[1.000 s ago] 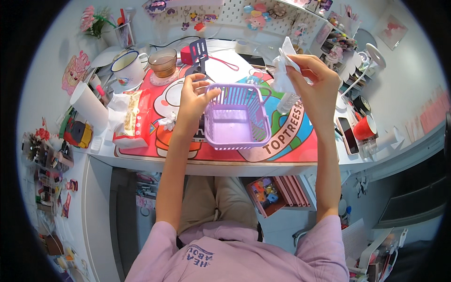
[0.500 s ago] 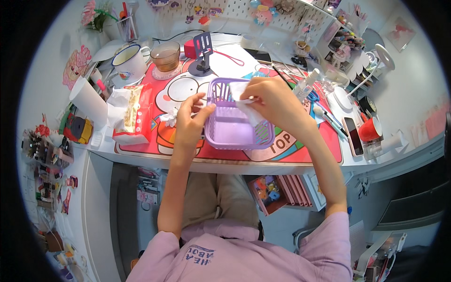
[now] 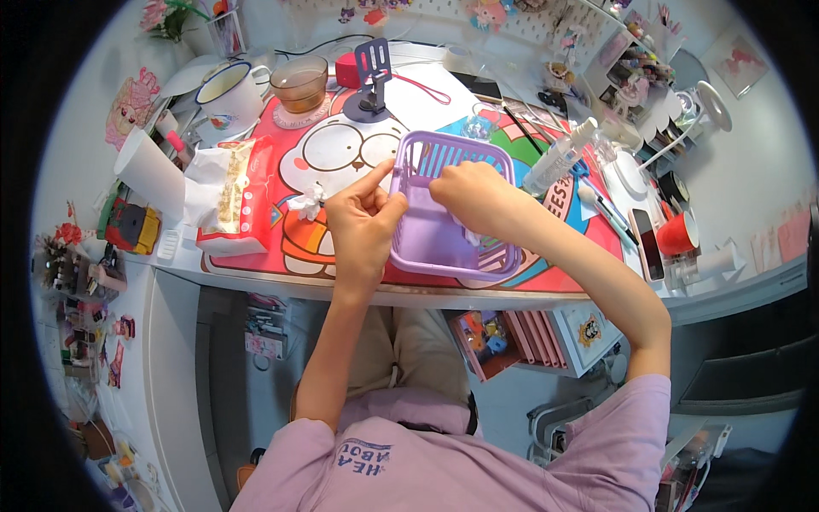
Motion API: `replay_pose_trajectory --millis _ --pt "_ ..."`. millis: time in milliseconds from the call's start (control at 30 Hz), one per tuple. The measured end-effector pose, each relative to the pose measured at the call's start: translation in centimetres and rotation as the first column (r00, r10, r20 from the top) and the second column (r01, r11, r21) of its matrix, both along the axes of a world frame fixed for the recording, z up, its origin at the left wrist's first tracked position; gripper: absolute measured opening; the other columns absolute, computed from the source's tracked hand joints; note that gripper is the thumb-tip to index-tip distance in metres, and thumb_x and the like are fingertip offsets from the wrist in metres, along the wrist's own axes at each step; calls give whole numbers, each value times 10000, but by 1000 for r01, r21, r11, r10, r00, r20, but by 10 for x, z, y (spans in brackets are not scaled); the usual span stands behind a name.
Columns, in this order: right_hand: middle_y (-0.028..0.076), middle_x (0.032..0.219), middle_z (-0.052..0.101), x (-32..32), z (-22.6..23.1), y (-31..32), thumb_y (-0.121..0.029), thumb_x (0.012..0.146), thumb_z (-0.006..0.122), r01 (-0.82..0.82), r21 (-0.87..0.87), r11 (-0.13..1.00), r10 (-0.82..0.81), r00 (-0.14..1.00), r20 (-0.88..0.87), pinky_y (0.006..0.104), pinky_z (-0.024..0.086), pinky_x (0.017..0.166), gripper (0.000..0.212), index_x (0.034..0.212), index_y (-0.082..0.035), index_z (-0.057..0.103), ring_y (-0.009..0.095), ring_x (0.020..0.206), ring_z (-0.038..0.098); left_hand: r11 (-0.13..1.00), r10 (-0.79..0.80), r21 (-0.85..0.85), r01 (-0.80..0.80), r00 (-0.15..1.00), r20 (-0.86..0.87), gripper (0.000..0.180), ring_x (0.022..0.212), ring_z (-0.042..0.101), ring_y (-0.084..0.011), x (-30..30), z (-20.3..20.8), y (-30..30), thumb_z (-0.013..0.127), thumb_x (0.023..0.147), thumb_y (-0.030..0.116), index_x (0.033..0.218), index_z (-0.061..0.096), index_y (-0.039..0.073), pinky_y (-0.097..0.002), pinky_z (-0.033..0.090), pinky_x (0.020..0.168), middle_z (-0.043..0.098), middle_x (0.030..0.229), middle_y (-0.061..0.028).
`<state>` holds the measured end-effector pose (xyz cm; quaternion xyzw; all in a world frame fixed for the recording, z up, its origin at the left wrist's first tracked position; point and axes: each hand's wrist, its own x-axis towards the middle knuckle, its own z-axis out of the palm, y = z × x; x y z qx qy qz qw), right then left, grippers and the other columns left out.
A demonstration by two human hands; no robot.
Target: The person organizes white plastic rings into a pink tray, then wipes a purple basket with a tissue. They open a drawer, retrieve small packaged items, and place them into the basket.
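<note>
A purple plastic basket point(image 3: 452, 268) with slatted sides stands on the red cartoon desk mat point(image 3: 333, 154), slightly tilted toward me. My left hand point(image 3: 365, 224) holds its left rim, thumb and fingers pinching the edge. Inside the basket, my right hand point(image 3: 474, 198) is closed against the inner side. It grips a white tissue point(image 3: 471, 238), of which only a small bit shows below the fingers. Left of my left hand lies a crumpled tissue point(image 3: 307, 201).
A red tissue pack point(image 3: 247, 205) and a white paper roll point(image 3: 149, 175) stand at the left. Behind are an enamel mug point(image 3: 229, 101), an amber bowl point(image 3: 299, 85) and a phone stand point(image 3: 370, 85). To the right are a spray bottle point(image 3: 554, 158), brushes and a phone point(image 3: 647, 244).
My right hand has gone down into the basket with the tissue, now mostly hidden by the fist. The basket and my left hand have shifted slightly right, and the view has shifted slightly.
</note>
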<state>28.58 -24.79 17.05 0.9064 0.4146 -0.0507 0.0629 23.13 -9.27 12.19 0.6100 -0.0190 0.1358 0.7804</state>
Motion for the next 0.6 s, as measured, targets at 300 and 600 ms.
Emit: replay_pose_trajectory --millis 300,600 --pt "125 704 639 -26 6 1 -35 686 631 -145 7 989 140 943 -303 381 494 587 28 671 -13 622 302 688 637 998 67 -1 -67 998 9 442 547 318 1 -2 -5 -6 580 749 -57 1190 565 -59 -170 272 485 364 619 85" --pt "147 758 678 -16 -15 17 -19 596 677 154 399 904 96 836 -540 357 515 660 192 786 -14 703 277 732 659 997 62 -39 -62 998 8 428 536 300 -7 -1 -9 -9 579 766 -41 1194 561 -46 -177 264 472 354 613 84"
